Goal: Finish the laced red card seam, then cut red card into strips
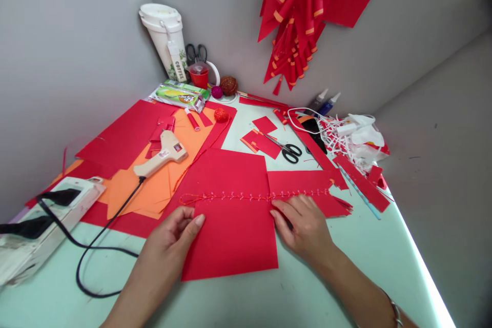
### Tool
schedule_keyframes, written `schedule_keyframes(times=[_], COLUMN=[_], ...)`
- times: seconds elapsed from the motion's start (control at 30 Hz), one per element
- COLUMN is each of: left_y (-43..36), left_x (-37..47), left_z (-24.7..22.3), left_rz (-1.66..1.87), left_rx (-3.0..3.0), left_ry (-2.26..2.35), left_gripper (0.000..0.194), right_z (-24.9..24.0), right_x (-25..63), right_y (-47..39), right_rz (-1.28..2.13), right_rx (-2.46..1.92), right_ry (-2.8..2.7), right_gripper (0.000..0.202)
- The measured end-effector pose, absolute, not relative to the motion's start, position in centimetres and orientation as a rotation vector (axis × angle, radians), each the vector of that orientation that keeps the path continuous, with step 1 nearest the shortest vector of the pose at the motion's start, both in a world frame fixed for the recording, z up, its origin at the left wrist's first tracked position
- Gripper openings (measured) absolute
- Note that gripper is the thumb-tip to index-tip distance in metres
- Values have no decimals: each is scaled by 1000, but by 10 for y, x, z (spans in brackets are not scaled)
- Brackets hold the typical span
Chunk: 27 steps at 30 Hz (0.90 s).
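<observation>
1. While both hands are working at the near middle of the pale green table (307, 292), a large red sheet (230, 236) is lying between them.
2. The left hand (169, 238) is pinching the sheet's left edge, thumb on top and the other fingers curling in at the side.
3. The right hand (305, 223) is touching the sheet's right edge with thumb and forefinger brought close together; I cannot tell whether they are gripping the paper or the cord there.
4. An orange-red cord (230, 196), dotted with small pale twists, is running left to right across the sheet and on over a red paper piece (300, 178) to the right. Its looped end is lying just beyond the left hand.
5. On the far side of the right hand, black-handled scissors (291, 153) are resting beside small red squares (265, 124).
6. To the left, a cream glue gun (163, 154) is lying on orange paper (134, 192), its black cable curving towards the near edge. A white power strip (34, 243) is sitting at the far left.
7. At the far corner, a white cup (163, 36) is standing near a red cup (199, 77), and red paper rolls (303, 20) are hanging on the wall.
</observation>
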<state>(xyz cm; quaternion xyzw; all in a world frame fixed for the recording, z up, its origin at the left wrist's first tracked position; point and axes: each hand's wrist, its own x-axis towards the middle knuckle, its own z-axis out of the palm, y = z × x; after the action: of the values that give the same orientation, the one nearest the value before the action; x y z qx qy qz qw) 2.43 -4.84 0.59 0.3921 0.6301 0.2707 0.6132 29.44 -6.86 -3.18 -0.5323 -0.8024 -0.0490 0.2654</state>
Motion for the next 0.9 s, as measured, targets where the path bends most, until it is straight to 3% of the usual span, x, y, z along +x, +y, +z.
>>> schedule_keyframes(times=[0.9], left_y=[-60], left_x=[29], left_z=[12], left_rz=[734], left_rx=[897], left_ry=[1479], left_gripper=[45], right_z=[-32], right_x=[296], right_y=[-69], right_rz=[-100], right_rx=[-1460], right_ry=[-2139], right_gripper=[16])
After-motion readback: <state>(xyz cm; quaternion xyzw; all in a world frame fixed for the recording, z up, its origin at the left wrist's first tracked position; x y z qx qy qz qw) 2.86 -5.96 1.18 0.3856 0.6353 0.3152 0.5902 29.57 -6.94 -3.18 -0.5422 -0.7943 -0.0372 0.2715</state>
